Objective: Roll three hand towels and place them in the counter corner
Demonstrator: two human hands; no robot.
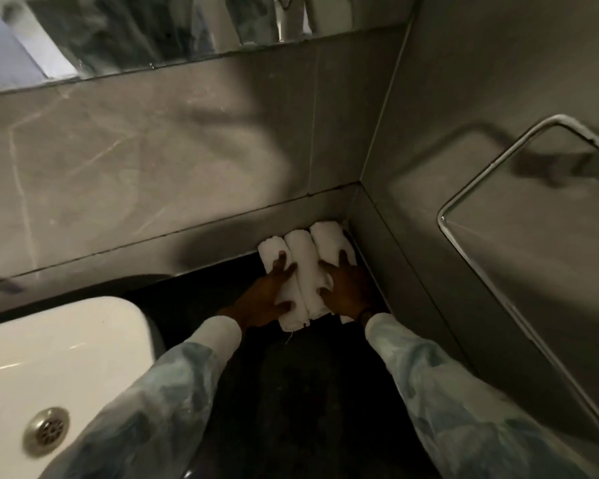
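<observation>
Towels lie parallel, ends toward back wall; spread fingers press them

Bathroom. White basin with metal drain set on a dark worktop; grey stone-look wall tiles; mirror above; chrome rail on side wall; rolled white towels in corner.
</observation>
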